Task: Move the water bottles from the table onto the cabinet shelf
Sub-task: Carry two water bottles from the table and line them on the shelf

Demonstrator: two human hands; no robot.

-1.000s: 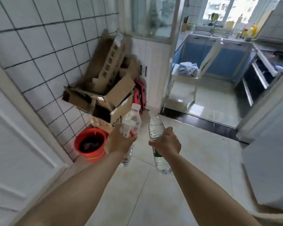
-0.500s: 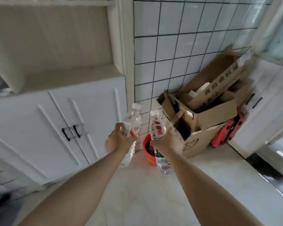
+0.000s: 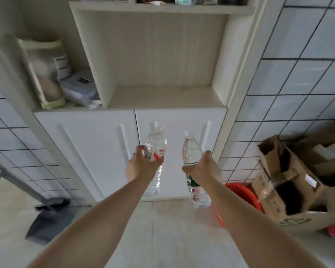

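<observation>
My left hand (image 3: 140, 167) grips a clear water bottle with a red and white label (image 3: 156, 141), held upright in front of the white cabinet doors. My right hand (image 3: 202, 169) grips a clear water bottle with a green label (image 3: 191, 149), its top tilted slightly left. Both bottles have white caps. Straight ahead and above them is the open cabinet shelf (image 3: 162, 98), a pale wooden compartment with nothing standing in it. Both hands are below the shelf level, arms stretched forward.
The compartment to the left holds a bag (image 3: 45, 74) and a plastic box (image 3: 78, 89). A red bucket (image 3: 240, 194) and open cardboard boxes (image 3: 298, 182) stand on the floor at the right. A grey dustpan (image 3: 48, 219) lies at the lower left.
My view has swung left from the boxes and kitchen doorway onto the cabinet. The shelf now sits straight ahead. Both hands still hold their bottles, now spread a little further apart.
</observation>
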